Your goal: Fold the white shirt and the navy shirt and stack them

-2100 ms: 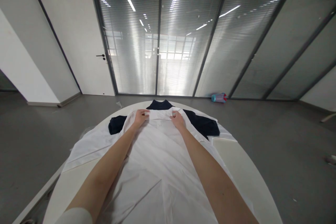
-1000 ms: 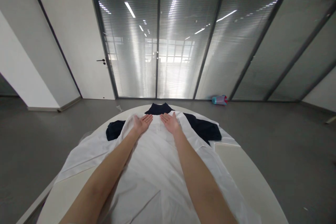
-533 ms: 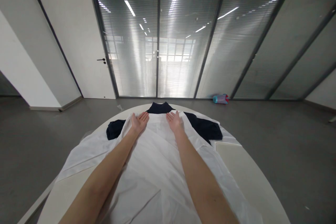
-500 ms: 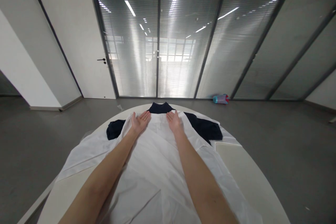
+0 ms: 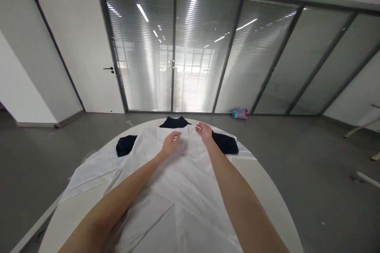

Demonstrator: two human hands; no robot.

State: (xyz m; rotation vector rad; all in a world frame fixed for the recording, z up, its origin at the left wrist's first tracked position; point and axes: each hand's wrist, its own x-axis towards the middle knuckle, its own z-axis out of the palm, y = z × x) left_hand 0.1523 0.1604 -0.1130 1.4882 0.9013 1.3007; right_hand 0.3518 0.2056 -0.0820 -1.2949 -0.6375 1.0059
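A white garment (image 5: 178,182) lies spread over a round white table (image 5: 267,197), its collar end at the far side. Dark cloth (image 5: 173,122) shows beyond that collar, with more dark cloth (image 5: 126,145) at the left and at the right (image 5: 225,143). My left hand (image 5: 171,142) hovers over the upper middle of the white garment, fingers loosely curved and apart, holding nothing. Over the garment's upper right part, near the collar, is my right hand (image 5: 204,131), its fingers spread and nothing in them.
Glass partitions with blinds (image 5: 192,55) and a white door (image 5: 80,47) stand beyond the table. A blue and red patterned object (image 5: 240,114) lies on the grey floor (image 5: 297,146). Pale furniture legs (image 5: 360,127) show at the right edge.
My left hand has moved right and nearer to me, away from the collar's left side. My right hand has shifted slightly right. The view has turned a little to the right.
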